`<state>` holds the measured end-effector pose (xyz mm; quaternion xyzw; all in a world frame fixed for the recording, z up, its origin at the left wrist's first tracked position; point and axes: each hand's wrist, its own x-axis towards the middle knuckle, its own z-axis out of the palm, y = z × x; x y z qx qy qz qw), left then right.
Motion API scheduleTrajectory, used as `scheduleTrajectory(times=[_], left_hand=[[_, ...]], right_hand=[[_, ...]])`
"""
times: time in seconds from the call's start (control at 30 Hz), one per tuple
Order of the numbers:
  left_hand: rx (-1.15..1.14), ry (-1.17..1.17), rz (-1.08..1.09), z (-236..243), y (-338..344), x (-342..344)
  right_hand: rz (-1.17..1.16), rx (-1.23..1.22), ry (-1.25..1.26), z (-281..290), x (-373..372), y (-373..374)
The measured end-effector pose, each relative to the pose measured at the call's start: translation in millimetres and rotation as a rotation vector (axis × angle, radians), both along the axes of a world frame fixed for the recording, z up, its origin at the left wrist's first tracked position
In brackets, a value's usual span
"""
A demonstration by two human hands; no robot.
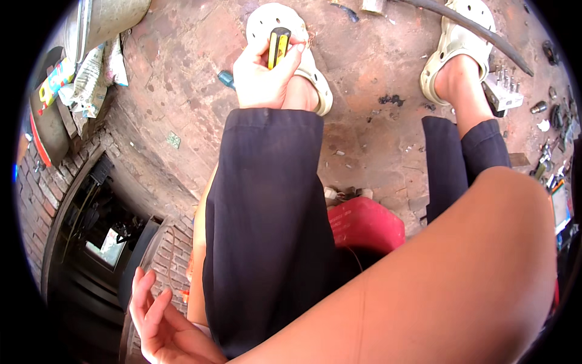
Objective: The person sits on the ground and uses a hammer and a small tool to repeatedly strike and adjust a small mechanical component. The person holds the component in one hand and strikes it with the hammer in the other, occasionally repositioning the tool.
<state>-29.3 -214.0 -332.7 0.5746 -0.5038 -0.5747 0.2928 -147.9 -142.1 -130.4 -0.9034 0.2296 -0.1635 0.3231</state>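
Note:
My left hand (265, 76) is closed round a black-and-yellow tool handle (279, 48), above my left shoe (271, 17). Any shaft or blade on the handle is out of sight. A small teal piece (226, 79) lies on the ground beside that wrist. My left arm passes largely behind my dark trouser leg (267, 224). Across my lap lies my tan right forearm (388, 297). At its end, in the lower left, my right hand (167, 324) hangs with its fingers bent and apart, holding nothing visible.
A red seat (367, 225) is below me. A dark curved bar (476, 30) lies by my right shoe (458, 51), near a white block with metal pegs (504, 91). Loose parts (555, 142) litter the right. At upper left are a metal drum (115, 21) and packets (91, 79).

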Motion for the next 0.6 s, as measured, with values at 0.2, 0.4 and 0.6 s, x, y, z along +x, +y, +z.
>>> scheduleTrajectory(times=[0.2, 0.4, 0.6], left_hand=[[0.004, -0.013, 0.0, -1.7, 2.9, 3.0], [0.01, -0.003, 0.036, 1.2, 7.4, 5.9], [-0.059, 0.019, 0.052, 1.5, 7.9, -0.6]], right_hand=[[-0.003, 0.038, 0.004, 1.2, 3.3, -3.7], [0.02, 0.043, 0.037, 9.6, 10.2, -7.7], [0.052, 0.056, 0.132, 16.5, 12.6, -15.7]])
